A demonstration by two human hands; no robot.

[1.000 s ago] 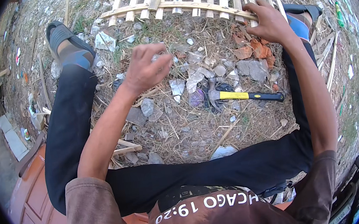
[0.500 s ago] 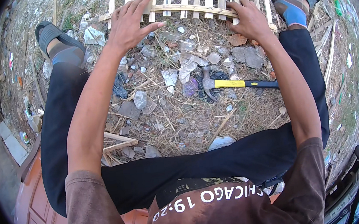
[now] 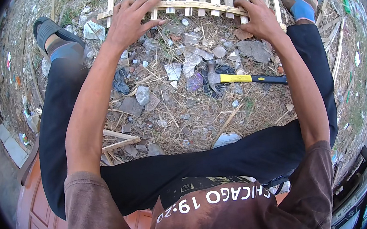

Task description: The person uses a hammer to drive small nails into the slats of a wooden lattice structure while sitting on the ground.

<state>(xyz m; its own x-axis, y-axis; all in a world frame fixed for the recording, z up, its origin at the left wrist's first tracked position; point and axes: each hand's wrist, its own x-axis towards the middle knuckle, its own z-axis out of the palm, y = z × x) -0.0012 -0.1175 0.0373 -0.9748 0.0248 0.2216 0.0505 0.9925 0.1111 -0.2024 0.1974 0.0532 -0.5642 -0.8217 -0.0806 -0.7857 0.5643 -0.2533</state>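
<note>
Head view: a slatted wooden frame is set on the ground at the top edge, its crosspiece grasped on the right by the right hand's fingers; the left hand's are laid over it, spread and unclenched. Upside-down white lettering is carried on the brown shirt; a small oval mark is borne on the hammer's grip; characters are shown on a number plate.
</note>
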